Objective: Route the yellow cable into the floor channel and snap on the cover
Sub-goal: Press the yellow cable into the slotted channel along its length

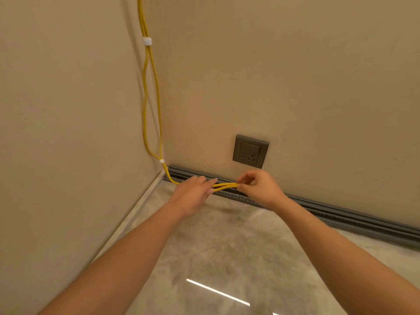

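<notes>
Two beige walls [295,64] are seen meeting at a corner, with a glossy, marbled floor [227,258] below them. A dark grey channel [341,215] is laid along the foot of the right-hand wall, from the corner out to the right edge of the view. The yellow cable [156,87] is hung down the corner in doubled strands, bent at the channel's left end and carried rightward along it. There it is held between the two hands, just over the channel. Whether any strand is seated inside cannot be told. The left hand [193,193] is laid flat over the strands with its fingers nearly straight, so the cable is covered rather than gripped. The right hand [259,185] is curled, and the cable's far end is pinched between thumb and fingertips. A dark square socket [250,151] is set in the wall just above the hands. The strands are bound by an upper white tie [147,41] and a lower tie [162,161] near the corner's foot.
</notes>
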{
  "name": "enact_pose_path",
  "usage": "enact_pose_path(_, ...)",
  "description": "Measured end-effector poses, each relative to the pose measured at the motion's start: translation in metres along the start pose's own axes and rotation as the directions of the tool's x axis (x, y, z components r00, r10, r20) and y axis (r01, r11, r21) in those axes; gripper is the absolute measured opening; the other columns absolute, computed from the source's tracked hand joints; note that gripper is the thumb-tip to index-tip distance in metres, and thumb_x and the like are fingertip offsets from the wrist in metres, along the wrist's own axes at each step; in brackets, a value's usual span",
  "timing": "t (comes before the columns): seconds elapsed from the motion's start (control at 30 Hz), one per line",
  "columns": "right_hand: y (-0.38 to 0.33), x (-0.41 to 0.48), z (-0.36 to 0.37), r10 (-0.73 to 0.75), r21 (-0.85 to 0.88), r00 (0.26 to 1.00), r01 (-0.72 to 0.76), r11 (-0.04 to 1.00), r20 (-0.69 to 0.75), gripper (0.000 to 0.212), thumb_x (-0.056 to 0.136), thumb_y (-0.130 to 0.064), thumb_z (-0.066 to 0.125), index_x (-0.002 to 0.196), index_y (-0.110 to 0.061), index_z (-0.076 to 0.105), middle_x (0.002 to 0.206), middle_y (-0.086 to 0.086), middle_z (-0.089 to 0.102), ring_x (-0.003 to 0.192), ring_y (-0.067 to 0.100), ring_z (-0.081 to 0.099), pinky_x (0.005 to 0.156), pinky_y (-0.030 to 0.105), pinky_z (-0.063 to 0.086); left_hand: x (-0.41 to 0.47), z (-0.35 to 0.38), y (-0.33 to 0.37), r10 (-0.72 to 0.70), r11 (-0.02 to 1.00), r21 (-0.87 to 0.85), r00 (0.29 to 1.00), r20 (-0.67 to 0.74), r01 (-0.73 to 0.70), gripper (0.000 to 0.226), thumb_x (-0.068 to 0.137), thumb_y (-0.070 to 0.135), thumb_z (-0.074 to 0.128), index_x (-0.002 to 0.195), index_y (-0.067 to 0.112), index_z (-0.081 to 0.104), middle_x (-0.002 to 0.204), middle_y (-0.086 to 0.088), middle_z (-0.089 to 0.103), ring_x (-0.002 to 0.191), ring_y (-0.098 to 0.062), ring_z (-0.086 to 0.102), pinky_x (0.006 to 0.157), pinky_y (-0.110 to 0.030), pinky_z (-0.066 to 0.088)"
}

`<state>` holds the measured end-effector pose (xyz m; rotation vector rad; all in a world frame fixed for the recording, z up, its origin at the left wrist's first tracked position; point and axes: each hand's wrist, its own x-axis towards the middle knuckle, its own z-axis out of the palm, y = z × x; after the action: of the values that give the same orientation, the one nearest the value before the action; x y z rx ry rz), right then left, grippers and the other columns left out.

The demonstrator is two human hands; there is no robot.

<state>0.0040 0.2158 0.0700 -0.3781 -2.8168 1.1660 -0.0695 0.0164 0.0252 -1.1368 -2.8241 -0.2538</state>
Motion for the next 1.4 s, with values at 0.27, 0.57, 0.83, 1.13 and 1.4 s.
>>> enact_pose_path(0.27, 0.015, 0.022, 0.012, -0.099, -0.320, 0.995, 0.090, 0.943, -0.012, 0.017, 0.093, -0.022, 0.060, 0.103, -0.022, 0.073, 0.104, 0.002, 0.057, 0.094, 0.023, 0.061, 0.080, 0.036, 0.053, 0.033, 0.003, -0.017, -0.053, 0.994, -0.094, 0.999, -0.005, 0.052, 0.036, 0.099, 0.037, 0.045, 0.134, 0.028, 0.050, 0.116, -0.001, 0.061, 0.111, -0.023, 0.054, 0.085, -0.037, 0.045)
enact_pose_path(0.57, 0.036, 0.050, 0.040, -0.072, -0.398, 0.997, 0.075, 0.914, 0.023, 0.018, 0.094, -0.022, 0.056, 0.104, -0.024, 0.071, 0.107, 0.001, 0.057, 0.094, 0.024, 0.061, 0.072, 0.035, 0.051, 0.059, 0.037, -0.029, -0.065, 0.997, -0.046, 0.996, -0.062, 0.062, 0.015, 0.094, 0.033, 0.055, 0.103, 0.022, 0.059, 0.099, 0.000, 0.066, 0.098, -0.024, 0.056, 0.075, -0.037, 0.045)
enact_pose_path(0.83, 0.049, 0.067, 0.059, -0.118, -0.412, 0.992, 0.121, 0.903, 0.032, 0.016, 0.092, -0.020, 0.057, 0.101, -0.024, 0.070, 0.105, 0.000, 0.057, 0.092, 0.024, 0.060, 0.068, 0.037, 0.053, 0.060, 0.064, -0.040, -0.092, 0.990, -0.118, 0.986, -0.137, 0.076, 0.009, 0.083, 0.026, 0.070, 0.085, 0.018, 0.066, 0.086, -0.003, 0.064, 0.086, -0.026, 0.059, 0.064, -0.037, 0.049)
enact_pose_path(1.13, 0.059, 0.064, 0.067, -0.140, -0.392, 0.989, 0.145, 0.909, 0.040, 0.023, 0.091, -0.016, 0.054, 0.103, -0.023, 0.073, 0.103, 0.000, 0.057, 0.096, 0.024, 0.059, 0.068, 0.033, 0.047, 0.057, 0.064, -0.042, -0.204, 0.961, -0.219, 0.969, -0.138, 0.171, 0.016, 0.090, 0.033, 0.061, 0.100, 0.031, 0.073, 0.091, 0.005, 0.057, 0.094, -0.018, 0.053, 0.079, -0.032, 0.042)
enact_pose_path(1.4, 0.058, 0.051, 0.058, -0.072, -0.409, 0.989, 0.118, 0.905, 0.127, 0.026, 0.090, -0.014, 0.052, 0.102, -0.022, 0.073, 0.110, 0.000, 0.060, 0.099, 0.024, 0.061, 0.073, 0.030, 0.047, 0.038, 0.056, -0.031, -0.186, 0.962, -0.219, 0.979, -0.083, 0.165, 0.023, 0.092, 0.037, 0.059, 0.109, 0.032, 0.072, 0.098, 0.006, 0.062, 0.092, -0.015, 0.060, 0.071, -0.027, 0.045)
